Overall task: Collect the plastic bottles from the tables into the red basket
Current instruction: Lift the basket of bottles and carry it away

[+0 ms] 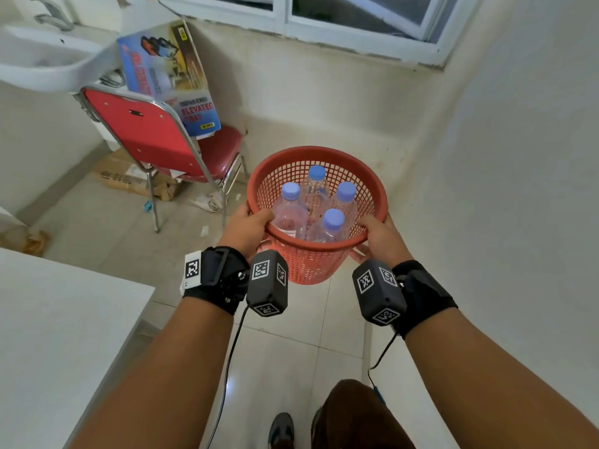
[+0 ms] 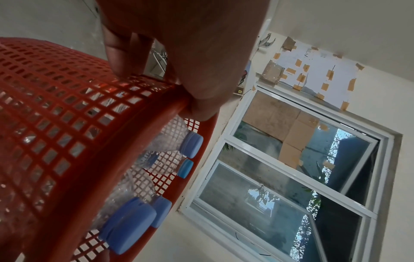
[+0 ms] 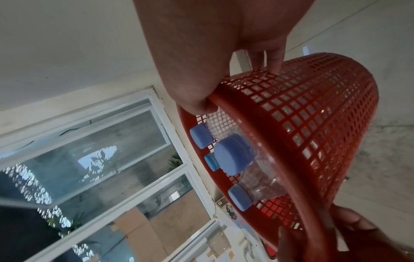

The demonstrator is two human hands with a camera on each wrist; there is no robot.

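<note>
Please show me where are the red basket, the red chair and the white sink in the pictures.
red basket (image 1: 353, 157): head view, far part of its rim.
red chair (image 1: 146, 131): head view, middle of the backrest.
white sink (image 1: 48, 64): head view, front of the basin.

Bare forearms, no sleeves. Left hand (image 1: 248, 230): black fabric wrist strap (image 1: 215, 280) with white square-coded tag, bolted bracket and dark grey box-shaped camera module (image 1: 267, 282) bearing white fiducial markers; thin black cable (image 1: 227, 367) trailing down. Right hand (image 1: 384, 239): matching black strap, marked module, black cable. Brown trouser leg (image 1: 356, 416); dark shoe (image 1: 281, 431)
</note>
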